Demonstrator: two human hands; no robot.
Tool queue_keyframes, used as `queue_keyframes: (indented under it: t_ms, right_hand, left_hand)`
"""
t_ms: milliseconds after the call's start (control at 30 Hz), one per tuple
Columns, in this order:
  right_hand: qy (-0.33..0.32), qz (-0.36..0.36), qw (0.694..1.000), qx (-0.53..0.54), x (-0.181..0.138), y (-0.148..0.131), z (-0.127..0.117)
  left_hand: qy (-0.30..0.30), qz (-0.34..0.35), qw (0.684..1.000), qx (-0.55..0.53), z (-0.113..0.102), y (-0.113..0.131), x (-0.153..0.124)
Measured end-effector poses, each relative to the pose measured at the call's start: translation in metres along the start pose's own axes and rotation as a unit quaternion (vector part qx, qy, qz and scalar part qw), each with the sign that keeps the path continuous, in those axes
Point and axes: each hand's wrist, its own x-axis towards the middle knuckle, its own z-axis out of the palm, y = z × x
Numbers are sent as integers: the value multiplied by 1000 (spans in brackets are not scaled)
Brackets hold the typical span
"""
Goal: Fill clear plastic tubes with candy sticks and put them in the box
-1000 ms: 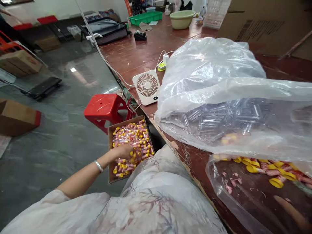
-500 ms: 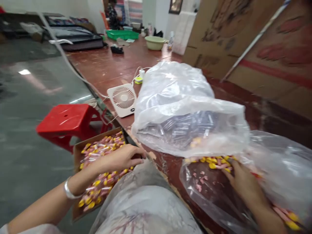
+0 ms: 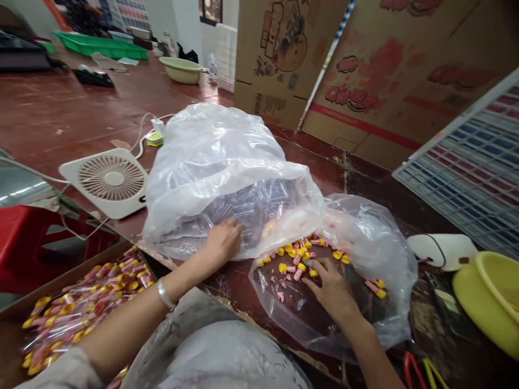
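Note:
My left hand (image 3: 225, 240), with a bangle on its wrist, reaches into the mouth of a large translucent plastic bag (image 3: 219, 140). Its fingers are curled against the clear plastic tubes (image 3: 243, 208) inside; what they hold is hidden. My right hand (image 3: 332, 289) is in the opening of a second clear bag (image 3: 365, 227), thumb and fingers apart, with something greyish at one fingertip. Just beyond those fingertips lie small pink pieces with yellow caps (image 3: 298, 259). At lower left, a cardboard box (image 3: 16, 308) holds many clear tubes filled with pink and yellow-capped pieces (image 3: 89, 302).
A white fan (image 3: 111, 181) and a plug on a cable (image 3: 156, 132) stand left of the bags. A red stool (image 3: 24, 232) is beside the table. To the right are a yellow basin (image 3: 482, 302), a phone (image 3: 446, 302) and a wire rack (image 3: 466, 156). Cardboard sheets (image 3: 357, 92) stand behind.
My left hand has moved from above the box to the tubes in the large bag. My right hand has drawn back from the capped pieces, its fingers now apart. The view has turned right.

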Motion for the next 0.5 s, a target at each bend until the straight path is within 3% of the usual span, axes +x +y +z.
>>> queue_keyframes:
  t_ms: [133, 267, 400, 500]
  right_hand:
    - [-5, 30, 999, 17, 2, 5, 0]
    - [25, 31, 998, 48, 3, 4, -14]
    - [49, 14, 985, 165, 2, -22, -47]
    - [23, -40, 963, 265, 5, -52, -65]
  left_hand:
    - [41, 24, 991, -128, -8, -8, -28]
    - [16, 30, 957, -290, -10, 3, -61]
    - [-21, 73, 938, -339, -6, 28, -79]
    - [-28, 107, 927, -358, -5, 44, -81]
